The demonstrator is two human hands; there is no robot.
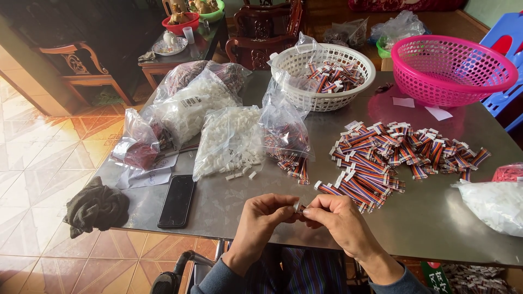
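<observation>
Head view: left hand and right hand meet at lower centre, fingertips pinched shut on one small ribbon cable piece with a white connector. Likely light, limp, best gripped by the plug. Striped pile lies beyond on the worktop.

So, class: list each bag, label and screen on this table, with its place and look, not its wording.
Phone: left front, flat black slab, dark screen.
Clear bags: centre left, full of white plastic pieces.
Label: small white sticker on the back bag.
Paper slips: white, by the pink basket.
</observation>
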